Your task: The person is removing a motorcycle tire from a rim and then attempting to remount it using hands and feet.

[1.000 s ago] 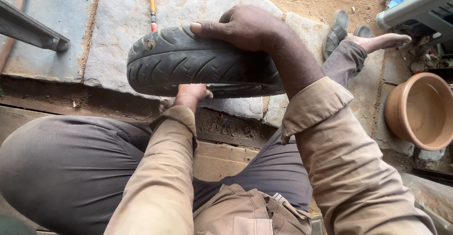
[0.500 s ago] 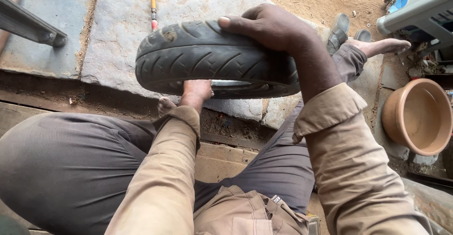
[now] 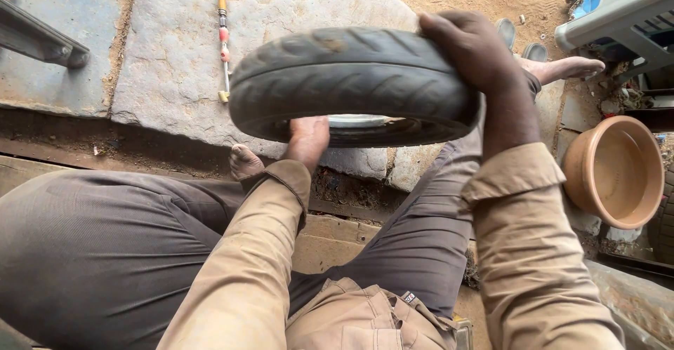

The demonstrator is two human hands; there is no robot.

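A small black tyre [image 3: 351,76] with a dusty tread is held up in front of me, lying nearly flat, with a light metal rim [image 3: 357,120] showing inside its lower opening. My right hand [image 3: 472,49] grips the tyre over its top right edge. My left hand [image 3: 307,137] reaches up under the tyre and into its centre; its fingers are hidden behind the rubber. I am sitting, with my knees in dark trousers spread below and tan sleeves on both arms.
Flat grey stone slabs [image 3: 168,62] lie under the tyre. A thin yellow rod with red bands [image 3: 222,34] rests on them. A terracotta bowl [image 3: 618,171] sits at the right, grey furniture [image 3: 618,20] behind it. My bare foot [image 3: 562,68] stretches out on sandy ground.
The tyre has been lifted and shifted to the right, closer to the camera. My right hand has moved from the tyre's top middle to its right end. My left hand stayed underneath.
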